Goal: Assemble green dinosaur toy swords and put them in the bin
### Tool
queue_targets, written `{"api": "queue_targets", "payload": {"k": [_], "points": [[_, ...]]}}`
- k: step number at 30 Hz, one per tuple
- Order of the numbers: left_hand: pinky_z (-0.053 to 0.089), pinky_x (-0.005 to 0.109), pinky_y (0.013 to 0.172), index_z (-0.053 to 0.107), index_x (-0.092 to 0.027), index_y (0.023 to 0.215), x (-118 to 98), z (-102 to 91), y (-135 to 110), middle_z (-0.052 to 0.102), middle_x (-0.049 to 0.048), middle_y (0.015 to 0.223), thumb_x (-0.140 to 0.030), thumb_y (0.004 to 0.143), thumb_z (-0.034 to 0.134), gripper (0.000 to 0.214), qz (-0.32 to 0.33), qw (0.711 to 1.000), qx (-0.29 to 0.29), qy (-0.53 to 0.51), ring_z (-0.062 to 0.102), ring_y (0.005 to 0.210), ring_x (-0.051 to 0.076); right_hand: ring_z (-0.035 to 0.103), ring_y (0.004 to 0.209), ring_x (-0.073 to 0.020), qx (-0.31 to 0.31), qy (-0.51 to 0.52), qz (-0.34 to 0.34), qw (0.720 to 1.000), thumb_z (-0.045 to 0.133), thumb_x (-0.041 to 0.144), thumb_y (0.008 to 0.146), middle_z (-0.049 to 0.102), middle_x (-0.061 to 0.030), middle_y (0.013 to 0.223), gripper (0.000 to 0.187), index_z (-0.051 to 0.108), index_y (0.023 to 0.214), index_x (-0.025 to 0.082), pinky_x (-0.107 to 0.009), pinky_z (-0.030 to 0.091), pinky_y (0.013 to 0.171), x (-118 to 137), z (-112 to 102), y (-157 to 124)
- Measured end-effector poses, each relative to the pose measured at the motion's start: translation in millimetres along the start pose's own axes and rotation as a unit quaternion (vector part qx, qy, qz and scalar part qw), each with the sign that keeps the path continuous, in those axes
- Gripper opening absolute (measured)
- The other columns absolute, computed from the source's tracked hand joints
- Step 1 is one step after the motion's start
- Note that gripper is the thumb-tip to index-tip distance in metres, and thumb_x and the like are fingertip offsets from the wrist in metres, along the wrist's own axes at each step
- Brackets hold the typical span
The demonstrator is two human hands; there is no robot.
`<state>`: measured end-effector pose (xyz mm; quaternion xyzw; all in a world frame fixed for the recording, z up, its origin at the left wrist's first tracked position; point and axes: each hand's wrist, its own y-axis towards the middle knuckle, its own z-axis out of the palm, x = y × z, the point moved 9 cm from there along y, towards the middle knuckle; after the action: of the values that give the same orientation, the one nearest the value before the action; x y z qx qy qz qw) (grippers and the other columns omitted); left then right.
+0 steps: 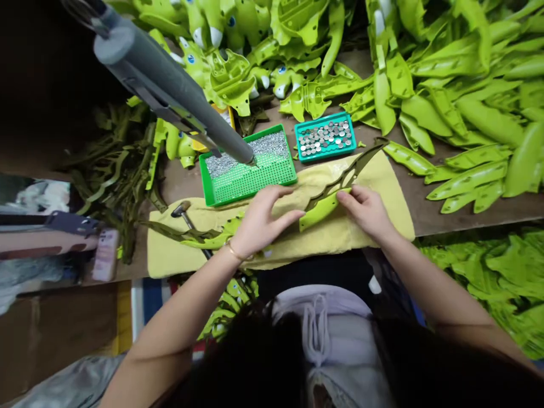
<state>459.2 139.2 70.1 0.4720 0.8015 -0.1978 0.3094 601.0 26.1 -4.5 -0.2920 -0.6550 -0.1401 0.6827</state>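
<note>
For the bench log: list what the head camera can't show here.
Head view:
The middle of the green plastic strip, hidden by the left hand.
How the right hand holds the strip, hidden by its own back.
Part of the silver grains in the green tray, behind the grey pipe.
Any markings on the metal discs, too small.
The pink box's label, too blurred.

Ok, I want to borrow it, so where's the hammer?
In the head view, the hammer lies on the left end of the yellow cloth, below-left of the green tray, its handle running under a green plastic strip, left of the left hand.
</note>
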Motion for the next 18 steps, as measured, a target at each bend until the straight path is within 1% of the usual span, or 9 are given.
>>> {"api": "queue_targets", "payload": {"k": [3, 5, 8, 10, 11, 12, 14, 16, 18], "points": [[0.048, 0.044, 0.100, 0.057, -0.018, 0.119, 6, -10.5, -22, 0.065, 0.0112, 0.121, -0.049, 0.085, 0.065, 0.047, 0.032, 0.998, 0.009, 0.059, 0.060, 0.116, 0.025, 0.030, 0.049, -0.0049, 0.000, -0.023, -0.019, 1.000, 0.068, 0.066, 0.069, 0.032, 0.0081, 0.050, 0.057, 0.036, 0.054, 0.021, -0.024, 0.023, 0.046, 13, 2, -1], [0.048, 0.044, 0.101, 0.057, -0.018, 0.121, 12, -24.9, -30, 0.065, 0.0111, 0.121, -0.045, 0.086, 0.065, 0.044, 0.040, 0.996, -0.019, 0.075, 0.060, 0.116, 0.025, 0.030, 0.047, -0.0047, 0.001, -0.013, -0.007, 1.000, 0.067, 0.067, 0.071, 0.032, 0.0083, 0.049, 0.058, 0.035, 0.054, 0.022, -0.024, 0.023, 0.046, 11, 5, -3], [0.053, 0.039, 0.094, 0.063, -0.018, 0.111, 38, -72.8, -39, 0.069, 0.0094, 0.110, -0.040, 0.086, 0.064, 0.033, 0.000, 0.985, -0.146, 0.091, 0.065, 0.105, 0.023, 0.033, 0.042, -0.0057, 0.008, 0.031, 0.036, 0.999, 0.061, 0.067, 0.077, 0.036, 0.0077, 0.048, 0.053, 0.039, 0.058, 0.022, -0.024, 0.024, 0.043, -6, 8, -7], [0.055, 0.036, 0.085, 0.066, -0.016, 0.106, 67, -110.1, -47, 0.070, 0.0091, 0.103, -0.039, 0.084, 0.065, 0.032, -0.051, 0.966, -0.240, 0.084, 0.067, 0.096, 0.021, 0.033, 0.041, -0.0066, 0.008, 0.044, 0.057, 0.997, 0.059, 0.068, 0.078, 0.038, 0.0075, 0.047, 0.053, 0.041, 0.059, 0.022, -0.025, 0.025, 0.042, -15, 5, -10], [0.056, 0.034, 0.082, 0.067, -0.015, 0.105, 84, -125.2, -51, 0.071, 0.0089, 0.101, -0.039, 0.083, 0.065, 0.033, -0.078, 0.957, -0.271, 0.071, 0.068, 0.092, 0.020, 0.033, 0.040, -0.0071, 0.007, 0.028, 0.065, 0.997, 0.057, 0.069, 0.078, 0.038, 0.0073, 0.047, 0.053, 0.041, 0.058, 0.022, -0.025, 0.025, 0.042, -17, 2, -12], [0.056, 0.033, 0.079, 0.068, -0.014, 0.105, 102, -137.4, -54, 0.071, 0.0085, 0.099, -0.039, 0.082, 0.064, 0.034, -0.106, 0.949, -0.292, 0.056, 0.068, 0.088, 0.019, 0.034, 0.041, -0.0078, 0.008, -0.008, 0.072, 0.997, 0.055, 0.070, 0.079, 0.039, 0.0066, 0.046, 0.054, 0.041, 0.057, 0.022, -0.025, 0.027, 0.044, -16, -2, -13], [0.055, 0.031, 0.077, 0.068, -0.013, 0.105, 137, -153.8, -59, 0.071, 0.0074, 0.096, -0.039, 0.081, 0.063, 0.036, -0.160, 0.936, -0.309, 0.047, 0.067, 0.082, 0.017, 0.042, 0.047, -0.0100, 0.008, -0.145, 0.080, 0.986, 0.054, 0.069, 0.079, 0.046, 0.0039, 0.048, 0.054, 0.048, 0.056, 0.021, -0.026, 0.032, 0.050, -5, -14, -15], [0.054, 0.030, 0.076, 0.068, -0.013, 0.106, 164, -164.7, -61, 0.071, 0.0075, 0.097, -0.039, 0.079, 0.062, 0.038, -0.207, 0.923, -0.314, 0.086, 0.064, 0.078, 0.016, 0.050, 0.055, -0.0130, -0.034, -0.295, 0.063, 0.953, 0.056, 0.065, 0.080, 0.053, 0.0014, 0.051, 0.050, 0.060, 0.060, 0.019, -0.027, 0.035, 0.056, 22, -30, -10], [0.052, 0.032, 0.079, 0.068, -0.013, 0.106, 182, -170.3, -59, 0.070, 0.0086, 0.098, -0.038, 0.080, 0.061, 0.037, -0.242, 0.911, -0.302, 0.142, 0.062, 0.080, 0.017, 0.052, 0.057, -0.0144, -0.100, -0.357, 0.009, 0.928, 0.057, 0.059, 0.081, 0.055, 0.0012, 0.054, 0.044, 0.066, 0.069, 0.018, -0.028, 0.036, 0.058, 59, -33, 2]]}}
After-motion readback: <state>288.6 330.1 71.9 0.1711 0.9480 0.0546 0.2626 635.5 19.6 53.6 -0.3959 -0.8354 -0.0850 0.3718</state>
